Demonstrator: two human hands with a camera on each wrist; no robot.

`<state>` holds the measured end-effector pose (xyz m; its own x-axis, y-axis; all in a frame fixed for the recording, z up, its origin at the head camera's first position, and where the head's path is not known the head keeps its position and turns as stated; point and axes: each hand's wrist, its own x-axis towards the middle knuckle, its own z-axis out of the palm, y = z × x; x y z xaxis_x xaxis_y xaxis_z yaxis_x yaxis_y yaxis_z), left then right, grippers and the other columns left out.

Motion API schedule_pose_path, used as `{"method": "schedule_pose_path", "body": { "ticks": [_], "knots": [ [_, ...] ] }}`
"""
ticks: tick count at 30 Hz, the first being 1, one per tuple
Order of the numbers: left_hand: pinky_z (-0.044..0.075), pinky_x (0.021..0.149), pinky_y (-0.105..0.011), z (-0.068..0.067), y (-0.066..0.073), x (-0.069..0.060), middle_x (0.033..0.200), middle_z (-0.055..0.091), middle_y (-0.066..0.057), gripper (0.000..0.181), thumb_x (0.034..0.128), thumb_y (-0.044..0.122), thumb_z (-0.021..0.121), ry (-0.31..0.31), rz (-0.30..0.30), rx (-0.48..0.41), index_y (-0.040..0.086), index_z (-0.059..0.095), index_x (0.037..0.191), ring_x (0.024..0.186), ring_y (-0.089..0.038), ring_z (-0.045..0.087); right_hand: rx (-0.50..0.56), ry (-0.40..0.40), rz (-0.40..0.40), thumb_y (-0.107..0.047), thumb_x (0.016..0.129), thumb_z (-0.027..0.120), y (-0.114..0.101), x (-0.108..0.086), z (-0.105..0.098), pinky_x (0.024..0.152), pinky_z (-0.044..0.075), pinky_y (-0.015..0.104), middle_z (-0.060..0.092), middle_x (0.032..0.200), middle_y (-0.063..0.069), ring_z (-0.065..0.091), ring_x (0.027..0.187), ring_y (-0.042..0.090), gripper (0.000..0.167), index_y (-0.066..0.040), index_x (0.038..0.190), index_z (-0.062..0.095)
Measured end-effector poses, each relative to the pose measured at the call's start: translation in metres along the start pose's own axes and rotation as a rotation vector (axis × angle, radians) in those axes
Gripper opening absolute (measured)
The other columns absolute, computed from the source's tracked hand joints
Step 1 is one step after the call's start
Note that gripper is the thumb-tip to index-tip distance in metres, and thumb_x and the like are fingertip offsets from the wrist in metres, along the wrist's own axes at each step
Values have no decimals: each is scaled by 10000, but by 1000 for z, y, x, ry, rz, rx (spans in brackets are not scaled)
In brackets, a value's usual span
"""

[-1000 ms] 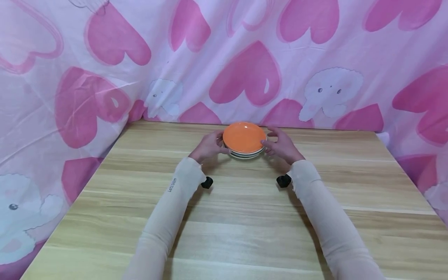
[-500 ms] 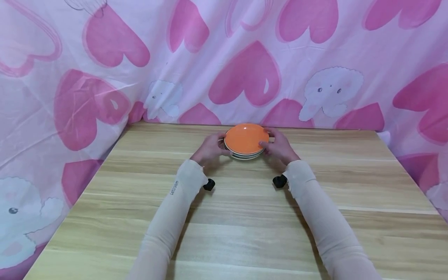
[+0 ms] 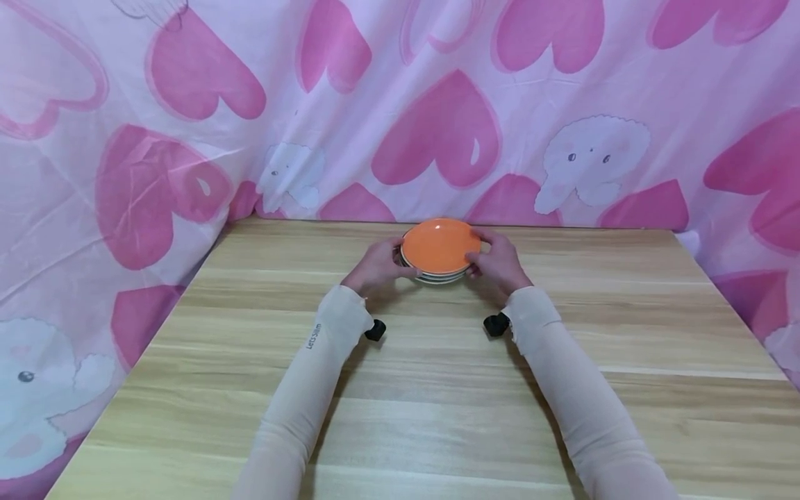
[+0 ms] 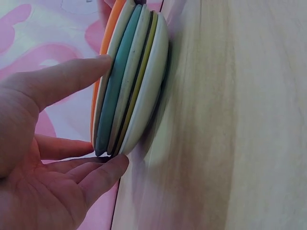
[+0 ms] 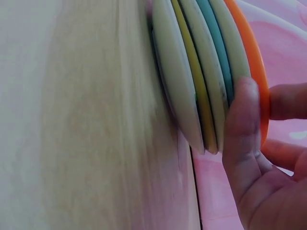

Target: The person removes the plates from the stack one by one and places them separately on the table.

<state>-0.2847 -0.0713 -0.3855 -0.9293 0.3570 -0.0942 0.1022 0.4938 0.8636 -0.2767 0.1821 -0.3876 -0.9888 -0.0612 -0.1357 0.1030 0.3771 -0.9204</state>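
A small stack of round plates stands at the table's far edge, an orange plate (image 3: 440, 244) on top. From the side, the left wrist view shows a teal plate (image 4: 115, 81) and a yellow plate (image 4: 137, 81) lower down, with a cream plate (image 4: 153, 81) at the bottom. My left hand (image 3: 378, 266) holds the stack's left side, thumb on the front rims and fingertips on the edge. Opposite it, my right hand (image 3: 500, 262) pinches the orange plate's right rim; its thumb covers part of the rims below in the right wrist view.
The wooden table (image 3: 406, 417) stretches toward me and to both sides. Pink heart-patterned cloth (image 3: 437, 132) hangs right behind the stack and along the left and right sides. A black wrist piece (image 3: 496, 325) sits at each cuff.
My right hand has moved left onto the rim, its fingers now closer round it. The orange plate has shifted slightly right on the stack. My left hand has hardly moved.
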Motion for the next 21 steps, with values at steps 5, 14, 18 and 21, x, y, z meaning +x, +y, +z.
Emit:
{"method": "schedule_pose_path", "body": {
  "ticks": [5, 14, 18, 21],
  "knots": [
    [381, 1209, -393, 0, 0, 0, 1474, 552, -104, 767, 817, 189, 838, 0, 0, 39, 54, 462, 1471, 1383, -235, 496, 17, 40, 33, -10, 947, 555, -4, -3, 1, 661, 617, 279, 532, 1405, 184, 640, 616, 111, 643, -111, 1555, 369],
    [394, 1193, -394, 2, 2, 0, 1437, 585, -109, 792, 784, 268, 868, 18, -12, 102, 53, 487, 1444, 1362, -242, 511, 175, 58, 121, 2, 959, 526, -5, -6, -5, 760, 639, 336, 446, 1562, 102, 683, 682, 123, 662, -176, 1570, 348],
    [395, 1193, -392, 6, 4, 0, 1422, 604, -88, 787, 763, 232, 883, 18, 19, 83, 86, 507, 1439, 1350, -239, 532, 240, 44, 133, 17, 961, 513, -5, -8, -9, 780, 637, 349, 354, 1631, 63, 702, 729, 136, 675, -182, 1578, 328],
    [385, 1200, -391, 8, 4, 0, 1425, 602, -64, 806, 745, 174, 891, 8, 57, 42, 133, 505, 1452, 1349, -228, 532, 265, 38, 137, 33, 966, 505, -6, -10, -13, 778, 637, 350, 327, 1646, 62, 705, 755, 141, 682, -186, 1583, 315]
  ]
}}
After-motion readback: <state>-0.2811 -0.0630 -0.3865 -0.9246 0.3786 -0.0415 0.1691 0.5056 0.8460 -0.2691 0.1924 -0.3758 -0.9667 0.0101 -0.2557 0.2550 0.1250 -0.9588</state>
